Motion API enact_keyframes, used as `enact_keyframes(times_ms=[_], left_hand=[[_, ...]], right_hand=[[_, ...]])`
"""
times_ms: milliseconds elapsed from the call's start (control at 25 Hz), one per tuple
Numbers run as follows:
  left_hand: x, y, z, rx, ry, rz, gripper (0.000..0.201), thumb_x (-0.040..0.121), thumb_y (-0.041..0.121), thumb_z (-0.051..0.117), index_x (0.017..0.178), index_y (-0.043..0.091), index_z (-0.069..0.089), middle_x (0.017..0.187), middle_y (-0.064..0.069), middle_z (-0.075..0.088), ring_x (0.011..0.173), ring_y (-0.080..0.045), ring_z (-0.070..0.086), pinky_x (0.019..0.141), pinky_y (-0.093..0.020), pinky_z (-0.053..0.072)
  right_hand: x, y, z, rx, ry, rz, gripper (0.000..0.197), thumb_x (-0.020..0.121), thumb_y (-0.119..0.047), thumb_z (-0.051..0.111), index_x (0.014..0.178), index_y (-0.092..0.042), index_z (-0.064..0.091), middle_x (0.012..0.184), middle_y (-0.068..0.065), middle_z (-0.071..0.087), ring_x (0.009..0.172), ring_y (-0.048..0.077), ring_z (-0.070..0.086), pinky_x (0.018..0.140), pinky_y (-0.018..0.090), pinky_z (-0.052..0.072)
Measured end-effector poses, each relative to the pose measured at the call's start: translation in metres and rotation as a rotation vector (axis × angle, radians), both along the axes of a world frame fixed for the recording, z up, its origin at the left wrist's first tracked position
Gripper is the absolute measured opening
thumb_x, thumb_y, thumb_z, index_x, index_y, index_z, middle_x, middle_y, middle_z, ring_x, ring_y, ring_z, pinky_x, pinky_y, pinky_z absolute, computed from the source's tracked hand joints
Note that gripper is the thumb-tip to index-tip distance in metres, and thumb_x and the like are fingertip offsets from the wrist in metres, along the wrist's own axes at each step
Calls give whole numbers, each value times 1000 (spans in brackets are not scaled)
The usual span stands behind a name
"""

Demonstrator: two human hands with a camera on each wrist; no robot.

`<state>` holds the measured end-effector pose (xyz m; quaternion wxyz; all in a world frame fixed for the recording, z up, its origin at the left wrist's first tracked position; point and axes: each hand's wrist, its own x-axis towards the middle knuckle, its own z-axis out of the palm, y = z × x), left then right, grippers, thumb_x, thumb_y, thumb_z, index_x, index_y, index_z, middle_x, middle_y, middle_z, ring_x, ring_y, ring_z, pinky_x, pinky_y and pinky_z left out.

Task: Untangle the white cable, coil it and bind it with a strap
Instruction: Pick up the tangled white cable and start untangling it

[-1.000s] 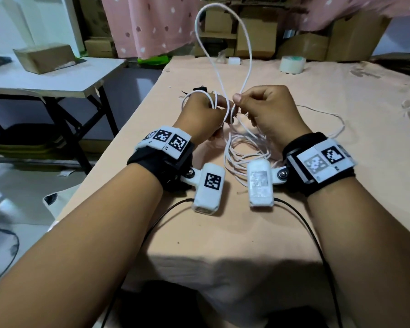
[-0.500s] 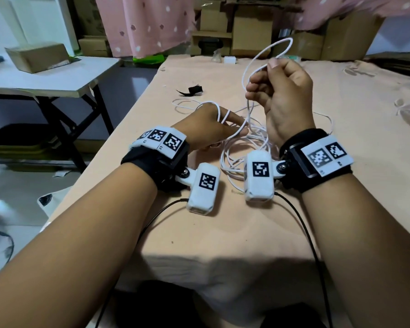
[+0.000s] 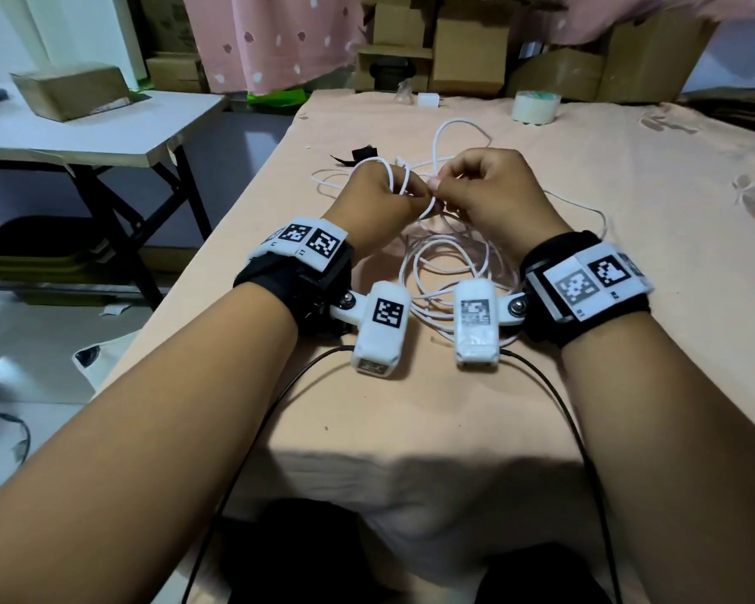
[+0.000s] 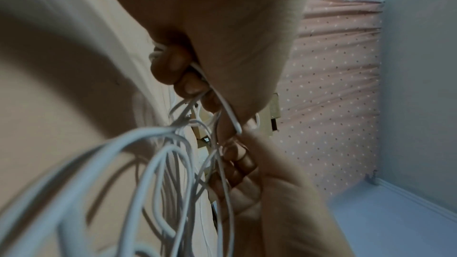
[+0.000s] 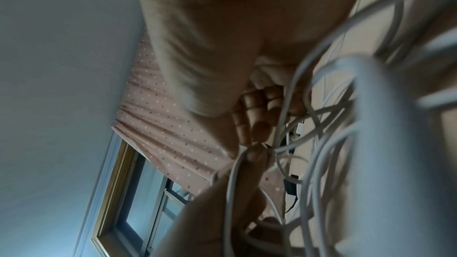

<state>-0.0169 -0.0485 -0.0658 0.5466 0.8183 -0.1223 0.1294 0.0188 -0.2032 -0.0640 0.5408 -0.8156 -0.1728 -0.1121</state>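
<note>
The white cable (image 3: 443, 272) lies in loose loops on the peach tablecloth (image 3: 410, 429) between my wrists. My left hand (image 3: 382, 198) grips several turns of it, with strands over its fingers (image 4: 173, 65). My right hand (image 3: 484, 189) pinches a strand right beside the left, knuckles up. A loop (image 3: 454, 132) of the cable stands up behind both hands. The loops hang blurred in front of the left wrist view (image 4: 153, 173) and the right wrist view (image 5: 321, 144). A black strap (image 3: 358, 154) lies on the cloth just beyond the left hand.
A roll of clear tape (image 3: 535, 106) and a small white box (image 3: 428, 99) sit at the table's far edge. Cardboard boxes (image 3: 467, 45) and a pink curtain (image 3: 271, 37) stand behind. A white side table (image 3: 83, 132) with a box is at the left.
My right hand, raised with a strand half a second ago, has come down to meet the left hand. The tall loop seen a second ago is now much lower.
</note>
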Motion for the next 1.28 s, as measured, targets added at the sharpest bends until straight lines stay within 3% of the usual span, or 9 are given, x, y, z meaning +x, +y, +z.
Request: enact_keyframes(times_ms=[200, 440, 520, 600, 760, 880, 1040, 1120, 1280], left_hand=[[-4, 0, -3, 38, 150, -65, 13, 94, 6, 69, 103, 1, 77, 42, 14, 54, 37, 2, 44, 43, -9, 34], [-10, -1, -5, 258, 177, -168, 8, 90, 20, 75, 83, 21, 79, 72, -1, 72, 61, -6, 57, 61, -20, 47], [-15, -4, -5, 244, 192, -181, 23, 94, 16, 71, 71, 19, 72, 61, 5, 67, 55, -2, 57, 59, -19, 46], [-20, -6, -6, 146, 225, -195, 34, 96, 8, 66, 63, 10, 63, 47, 10, 56, 45, 1, 51, 50, -15, 41], [-19, -10, -15, 73, 256, -90, 22, 95, 13, 69, 75, 3, 69, 47, 4, 57, 42, -7, 50, 48, -18, 39], [-19, -10, -23, -21, 239, -40, 18, 91, 14, 73, 77, 2, 73, 56, -10, 64, 49, -14, 56, 52, -25, 47], [-18, -7, -25, -141, 199, 28, 13, 88, 18, 73, 79, 12, 79, 79, -24, 73, 66, -28, 65, 64, -42, 57], [-23, -7, -20, -108, 180, 36, 15, 85, 21, 72, 79, 8, 77, 76, -21, 72, 66, -25, 65, 64, -37, 56], [-32, -11, -11, 49, 146, 35, 24, 83, 11, 61, 61, 4, 54, 56, -7, 49, 51, -15, 40, 48, -20, 35]], right_hand=[[-12, -4, 3, 61, 36, 41, 21, 97, -4, 58, 78, -13, 59, 67, 6, 63, 51, 11, 57, 56, 25, 46], [-14, -15, 16, 1002, 47, 97, 20, 106, -2, 42, 88, -11, 46, 65, 4, 55, 53, 17, 53, 50, 27, 43], [-10, -25, 17, 1197, 108, 103, 21, 106, -5, 43, 86, -11, 47, 65, 5, 55, 55, 17, 53, 50, 26, 43], [-8, -32, 14, 1052, 183, 17, 19, 106, -15, 49, 87, -12, 51, 68, 4, 58, 54, 16, 52, 49, 25, 40], [-22, -26, -2, 281, 338, 8, 33, 90, -44, 72, 91, -12, 68, 68, -1, 62, 55, 16, 51, 51, 26, 38], [-32, -20, -3, 242, 300, 75, 24, 90, -18, 75, 94, 6, 73, 67, 4, 64, 55, 14, 61, 58, 24, 49], [-29, -23, 6, 322, 56, -188, 21, 95, -17, 66, 75, -11, 70, 68, 1, 61, 60, 13, 50, 62, 24, 43], [-26, -27, 22, 396, 54, -202, 26, 99, -15, 59, 74, -13, 64, 67, 3, 60, 51, 16, 45, 50, 24, 37], [-11, -35, 92, 579, 89, -209, 28, 103, -9, 48, 77, -12, 57, 64, 7, 59, 37, 10, 42, 40, 18, 29]])
